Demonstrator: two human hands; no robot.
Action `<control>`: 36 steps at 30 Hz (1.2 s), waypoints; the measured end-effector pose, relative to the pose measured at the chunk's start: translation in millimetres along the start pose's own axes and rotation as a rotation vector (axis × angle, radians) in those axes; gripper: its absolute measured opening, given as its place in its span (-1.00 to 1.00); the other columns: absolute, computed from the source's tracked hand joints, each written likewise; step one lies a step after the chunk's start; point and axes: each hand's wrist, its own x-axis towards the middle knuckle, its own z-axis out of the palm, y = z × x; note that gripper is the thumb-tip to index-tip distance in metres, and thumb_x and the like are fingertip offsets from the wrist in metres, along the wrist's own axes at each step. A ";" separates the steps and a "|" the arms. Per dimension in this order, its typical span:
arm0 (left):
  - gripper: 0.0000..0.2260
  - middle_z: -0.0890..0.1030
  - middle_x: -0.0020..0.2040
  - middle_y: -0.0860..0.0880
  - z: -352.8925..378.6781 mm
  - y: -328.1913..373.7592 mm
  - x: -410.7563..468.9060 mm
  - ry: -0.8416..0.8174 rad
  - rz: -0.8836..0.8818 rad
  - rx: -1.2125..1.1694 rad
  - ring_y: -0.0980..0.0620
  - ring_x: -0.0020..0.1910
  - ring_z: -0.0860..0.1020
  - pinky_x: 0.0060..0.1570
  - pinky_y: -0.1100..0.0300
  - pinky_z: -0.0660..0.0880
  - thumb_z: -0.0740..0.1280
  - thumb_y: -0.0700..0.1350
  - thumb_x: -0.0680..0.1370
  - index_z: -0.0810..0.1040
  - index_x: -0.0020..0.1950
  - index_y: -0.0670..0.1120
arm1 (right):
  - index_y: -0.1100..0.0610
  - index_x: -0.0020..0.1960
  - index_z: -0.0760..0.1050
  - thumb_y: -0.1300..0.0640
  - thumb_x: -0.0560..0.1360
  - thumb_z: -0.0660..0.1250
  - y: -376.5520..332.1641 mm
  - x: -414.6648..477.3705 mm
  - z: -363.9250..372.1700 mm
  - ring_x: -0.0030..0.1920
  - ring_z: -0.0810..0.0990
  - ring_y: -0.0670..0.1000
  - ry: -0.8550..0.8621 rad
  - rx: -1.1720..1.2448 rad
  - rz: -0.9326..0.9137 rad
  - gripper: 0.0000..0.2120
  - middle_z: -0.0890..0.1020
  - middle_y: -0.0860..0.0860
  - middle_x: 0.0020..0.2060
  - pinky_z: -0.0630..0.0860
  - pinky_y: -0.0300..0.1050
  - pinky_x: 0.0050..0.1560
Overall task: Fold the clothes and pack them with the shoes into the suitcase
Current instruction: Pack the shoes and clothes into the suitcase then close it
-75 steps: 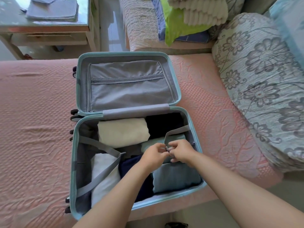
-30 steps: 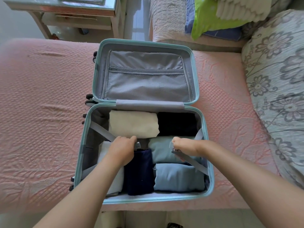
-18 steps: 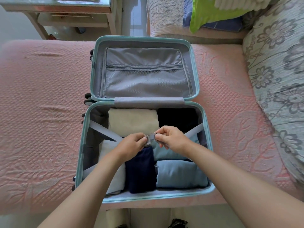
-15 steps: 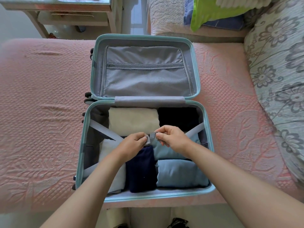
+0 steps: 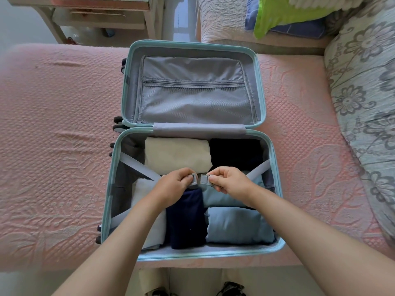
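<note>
Drawn together at frame centre since a second ago, left hand [image 5: 173, 185] pinching one buckle half [image 5: 194, 180], right hand [image 5: 230, 183] pinching the other half [image 5: 204, 180] (slight gap between), over packed suitcase [image 5: 203, 256].

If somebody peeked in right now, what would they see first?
The open suitcase lying on the pink bed, its near half packed with folded clothes. Right over the clothes, the left hand and right hand each pinch one half of the gray buckle, the halves not yet joined.
</note>
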 end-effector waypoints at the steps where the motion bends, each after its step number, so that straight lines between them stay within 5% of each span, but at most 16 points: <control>1: -0.83 0.50 -0.41 0.24 0.4 0.4 -0.1 -0.002 -0.004 0.036 0.10 -0.31 0.43 -0.16 0.10 0.37 0.20 -0.01 0.64 0.56 -0.06 0.15 | 0.18 0.00 0.59 0.25 0.62 0.31 0.1 0.0 0.5 -0.42 0.40 -0.10 -0.009 -0.004 0.000 -0.91 0.52 0.05 -0.41 0.36 -0.30 -0.36; 5: -0.82 0.54 -0.34 0.19 3.3 2.7 -1.1 -0.012 0.002 0.112 0.01 -0.11 0.52 0.04 0.07 0.41 0.20 -0.01 0.65 0.57 -0.05 0.18 | 0.21 0.00 0.60 0.25 0.61 0.33 0.2 3.5 4.9 -0.45 0.41 -0.12 -0.019 -0.080 -0.011 -0.93 0.54 0.02 -0.43 0.36 -0.27 -0.34; 10: -0.81 0.55 -0.26 0.16 4.4 0.4 3.1 -0.092 0.010 0.128 0.00 -0.07 0.52 0.01 0.10 0.41 0.19 -0.01 0.66 0.55 -0.04 0.20 | 0.15 -0.03 0.59 0.26 0.61 0.32 -2.3 5.3 7.6 -0.48 0.41 -0.12 -0.083 -0.145 0.007 -0.91 0.54 -0.02 -0.46 0.36 -0.22 -0.34; 15: -0.74 0.59 0.05 0.01 4.8 7.3 5.7 -0.087 0.034 0.209 -0.01 0.05 0.52 0.10 0.04 0.45 0.05 0.01 0.70 0.49 0.24 0.03 | 0.18 0.07 0.40 0.23 0.61 0.33 -8.9 7.0 12.3 -0.47 0.41 -0.05 -0.125 -0.166 -0.005 -0.89 0.56 0.04 -0.42 0.37 -0.24 -0.36; 18: -0.74 0.58 0.02 -0.02 7.0 7.4 4.4 -0.100 0.040 0.288 -0.04 -0.01 0.51 0.04 0.02 0.45 0.02 0.01 0.71 0.44 0.23 0.01 | 0.13 0.05 0.36 0.23 0.61 0.32 -5.4 9.0 15.6 -0.46 0.40 -0.04 -0.157 -0.201 -0.008 -0.87 0.55 0.04 -0.42 0.36 -0.22 -0.35; 22: -0.74 0.58 -0.09 -0.01 8.0 18.9 7.1 -0.127 0.009 0.439 -0.12 0.00 0.53 0.00 0.02 0.38 0.00 0.03 0.70 0.43 0.19 0.00 | -0.02 0.13 0.41 0.07 0.58 0.36 -0.7 10.2 4.9 -0.32 0.48 -0.06 -0.126 -0.417 -0.007 -0.82 0.61 -0.04 -0.34 0.42 -0.11 -0.18; 26: -0.75 0.61 0.00 -0.05 4.8 50.6 15.5 -0.170 -0.023 0.501 -0.11 0.04 0.55 0.00 0.04 0.40 0.04 0.06 0.69 0.46 0.16 -0.01 | -0.07 0.21 0.46 -0.03 0.57 0.37 -22.7 7.0 -24.2 -0.12 0.56 -0.14 -0.127 -0.620 -0.048 -0.76 0.63 -0.11 -0.10 0.42 -0.25 -0.14; 36: -0.71 0.62 0.20 0.00 -10.6 140.6 72.5 0.127 0.045 0.341 -0.06 0.22 0.54 0.23 0.00 0.46 0.25 -0.04 0.62 0.46 0.34 -0.01 | 0.06 0.17 0.58 0.20 0.55 0.30 -86.0 27.4 -141.6 0.19 0.54 0.08 0.328 -0.764 -0.224 -0.79 0.54 0.07 0.18 0.40 -0.10 0.27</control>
